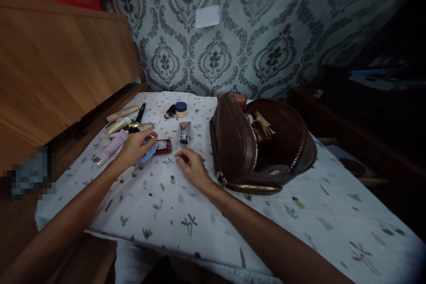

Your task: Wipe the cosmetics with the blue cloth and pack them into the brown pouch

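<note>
Left hand: left hand [135, 147] palm down, fingers bent over a blue item [148, 152]; contact likely, but grip on it can't be told, underside hidden.
Right hand: right hand [194, 167] loosely curled, thumb and fingertips slightly apart, nothing seen in it; near the bottle, not touching.
Bottle: small red-brown bottle [163, 146] with pale label, lying on its side on the desk [151, 206], between the hands, its near end right beside the blue item.
Blue item: looks soft and crinkled, exact kind unclear; probably very light, squashes easily, pinch anywhere on the edge.
Bottle handling: probably glass or hard plastic, stiff, light to moderate, smooth so a bit slippery, may roll; breakable if glass. Best hold: thumb and fingers across the middle of the body, over the label.
Tube: clear-and-silver tube [185, 132] with dark cap, beyond the bottle; likely soft-walled, take by the cap.
Far items: blue-lidded jar [181, 109], black small piece [170, 111] just beside it.
Left pile: lilac tube [111, 147], black slim tube [140, 113], other cosmetics, overlapping beside the left hand.
Bag: brown bag [233, 135], unzipped, right of the right hand, gold-toned items [263, 125] inside.
Surroundings: patterned wall [214, 60], wooden cabinet [66, 53] at left.
</note>
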{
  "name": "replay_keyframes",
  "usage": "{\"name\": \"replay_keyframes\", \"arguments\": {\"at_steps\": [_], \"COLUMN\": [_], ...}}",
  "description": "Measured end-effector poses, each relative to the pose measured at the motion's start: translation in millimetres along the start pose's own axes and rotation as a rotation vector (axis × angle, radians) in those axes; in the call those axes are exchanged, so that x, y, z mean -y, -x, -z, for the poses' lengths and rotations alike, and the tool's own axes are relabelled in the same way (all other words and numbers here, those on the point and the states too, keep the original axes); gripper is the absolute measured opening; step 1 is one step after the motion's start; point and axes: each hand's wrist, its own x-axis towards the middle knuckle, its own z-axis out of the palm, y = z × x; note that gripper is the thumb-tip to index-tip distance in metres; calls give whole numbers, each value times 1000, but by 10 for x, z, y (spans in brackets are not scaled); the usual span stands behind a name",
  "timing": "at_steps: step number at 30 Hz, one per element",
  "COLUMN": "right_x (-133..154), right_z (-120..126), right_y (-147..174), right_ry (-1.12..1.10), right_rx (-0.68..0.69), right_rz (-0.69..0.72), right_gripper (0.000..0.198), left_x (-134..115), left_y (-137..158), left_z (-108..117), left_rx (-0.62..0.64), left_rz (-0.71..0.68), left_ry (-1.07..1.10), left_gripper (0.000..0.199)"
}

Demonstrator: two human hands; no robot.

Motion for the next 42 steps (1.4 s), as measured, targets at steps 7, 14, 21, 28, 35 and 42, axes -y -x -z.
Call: {"name": "replay_keyframes", "arguments": {"at_steps": [7, 14, 21, 28, 35, 42], "right_x": [-28, -198, -115, 50, 145, 106], "right_z": [12, -23, -15, 7, 37, 3], "right_y": [3, -43, 24, 64, 99, 76], "right_ry": [6, -34, 14, 117, 148, 144], "right_rx": [-5, -66, -1, 305, 394, 412], "right_rz": [-1, -70, 44, 187, 256, 232], "right_gripper": [13, 33, 39, 35, 39, 14], "left_x": [92, 21, -62, -28, -236, -571], "left_y": [-59, 141, 313, 361, 439, 664], "left_z": [-159, -202, -33, -107, -261, -485], "left_rx": [28, 59, 58, 9, -58, -173], "left_rz": [45, 6, 18, 64, -18, -232], "left_ry": [-100, -50, 363, 369, -9, -66], "left_gripper": [36, 38, 39, 38, 27, 32]}}
